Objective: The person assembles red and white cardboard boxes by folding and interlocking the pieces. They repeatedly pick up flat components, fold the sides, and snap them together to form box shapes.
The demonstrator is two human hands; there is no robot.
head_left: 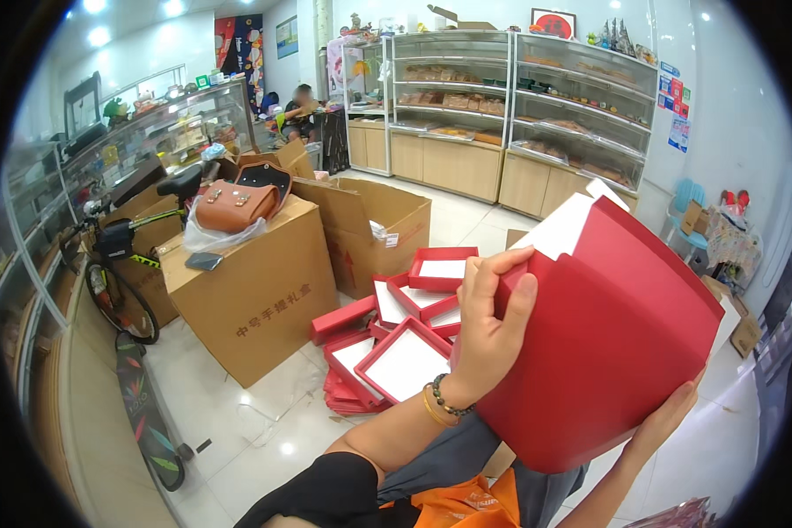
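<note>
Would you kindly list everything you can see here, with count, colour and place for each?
red box piece: one, red outside, white inside, held up at right
red trays: several, red with white insides, piled on the floor at centre
cardboard cartons: several, brown, left of the pile
brown bag: one, on top of the nearest carton
bicycle: one, dark, at left
skateboard: one, dark and patterned, lower left floor
display shelves: several, white over wooden cabinets, back wall
seated person: one, far back
left hand: gripping the piece's left edge, beaded bracelet on wrist
right hand: supporting its lower right edge
</note>
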